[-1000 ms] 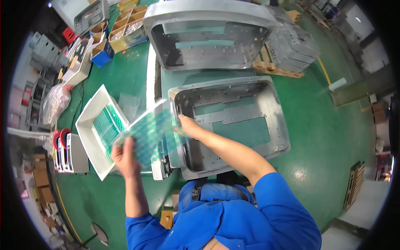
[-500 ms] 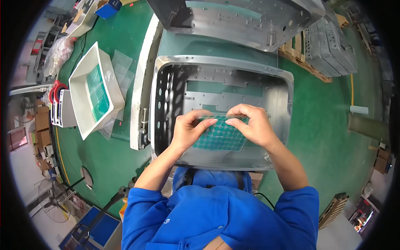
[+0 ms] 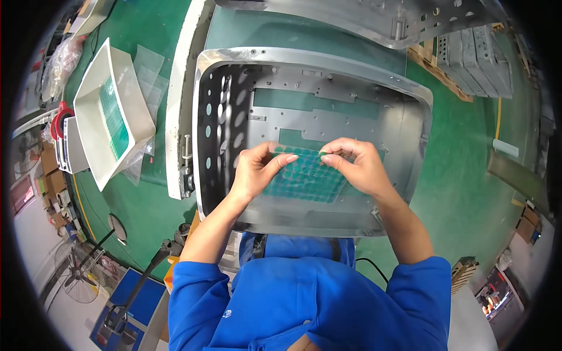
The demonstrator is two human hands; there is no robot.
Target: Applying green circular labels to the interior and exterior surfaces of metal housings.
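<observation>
A clear sheet of round green stickers (image 3: 307, 182) hangs tilted over the open metal housing. My left hand (image 3: 256, 171) pinches its upper left edge between thumb and bent fingers. At the upper right, my right hand (image 3: 358, 168) closes thumb and index finger at the sheet's edge. One darker green dot shows at those fingertips; I cannot tell whether it is lifted off the sheet. Beneath both hands lies the grey metal housing (image 3: 422, 120), a deep tray with rounded corners, cut-outs in its floor and round holes along its left wall.
A white plastic bin (image 3: 139, 104) holding more green sheets stands at the left, with clear plastic bags (image 3: 146, 73) beside it. Another metal housing part (image 3: 351, 17) rises at the far side. Stacked metal parts (image 3: 477, 64) sit on a wooden pallet (image 3: 436, 73) at right.
The view has shifted, so the housing looks larger and the bin sits further left. My hands have drawn slightly apart at the fingertips, and a darker dot now shows by the right thumb.
</observation>
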